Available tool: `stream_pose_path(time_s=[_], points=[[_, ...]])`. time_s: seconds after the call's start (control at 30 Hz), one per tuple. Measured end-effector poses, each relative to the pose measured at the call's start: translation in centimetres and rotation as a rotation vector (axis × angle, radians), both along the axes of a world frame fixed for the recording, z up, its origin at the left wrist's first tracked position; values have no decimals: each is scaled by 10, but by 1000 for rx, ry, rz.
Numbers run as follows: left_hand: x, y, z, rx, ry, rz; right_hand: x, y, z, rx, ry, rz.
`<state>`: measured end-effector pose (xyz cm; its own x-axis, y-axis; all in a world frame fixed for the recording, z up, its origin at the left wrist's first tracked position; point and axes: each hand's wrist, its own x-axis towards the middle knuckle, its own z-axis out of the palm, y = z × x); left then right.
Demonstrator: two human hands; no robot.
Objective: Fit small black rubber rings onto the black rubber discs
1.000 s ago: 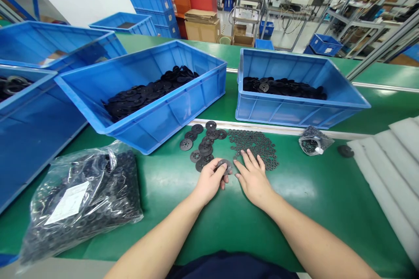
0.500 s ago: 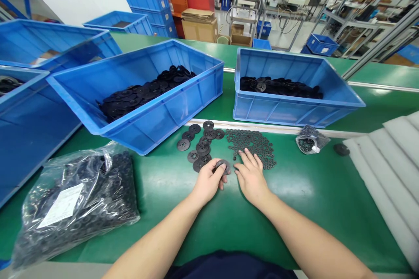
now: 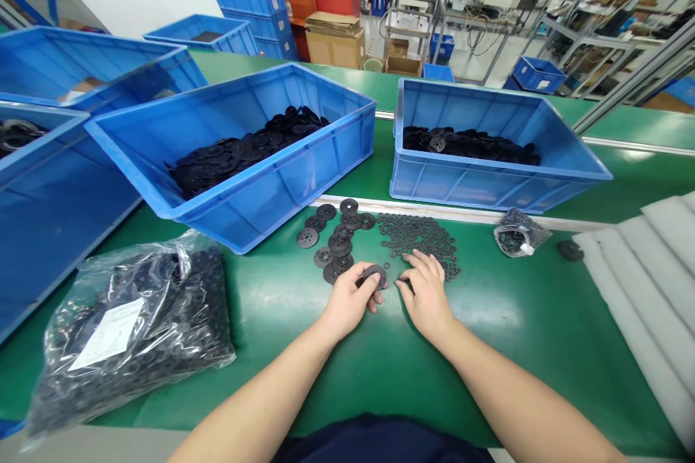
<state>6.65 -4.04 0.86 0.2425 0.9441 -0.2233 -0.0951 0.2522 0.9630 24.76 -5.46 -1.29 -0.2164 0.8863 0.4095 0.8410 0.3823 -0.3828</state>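
Observation:
My left hand (image 3: 350, 298) grips a black disc (image 3: 376, 276) between thumb and fingers, tilted just above the green table. To its right, my right hand (image 3: 426, 293) has its thumb and index fingertips pinched together; whatever is between them is too small to make out. Its other fingers stretch over the near edge of a spread of small dark rings (image 3: 418, 231). One loose ring (image 3: 386, 265) lies between the two hands. Beyond my left hand, several black discs (image 3: 340, 244) lie loosely grouped, some overlapping.
Two blue bins, one left (image 3: 244, 195) and one right (image 3: 489, 177), hold black discs behind the work area. A large clear bag (image 3: 163, 325) of dark parts lies left. A small bag (image 3: 515, 235), a single disc (image 3: 570, 250) and white foam sheets (image 3: 641, 275) are right.
My right hand has drawn back slightly to the right, its thumb and index now closer together. My left hand still holds the disc. The view has shifted slightly.

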Motion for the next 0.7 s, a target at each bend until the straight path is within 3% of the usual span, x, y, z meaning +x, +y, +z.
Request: stream_pose_path(time_s=[0.23, 0.7], points=[[-1, 1, 2, -33, -36, 25, 0, -5, 0, 15, -6, 44], [-1, 1, 5, -45, -38, 9, 3, 1, -1, -19, -29, -45]])
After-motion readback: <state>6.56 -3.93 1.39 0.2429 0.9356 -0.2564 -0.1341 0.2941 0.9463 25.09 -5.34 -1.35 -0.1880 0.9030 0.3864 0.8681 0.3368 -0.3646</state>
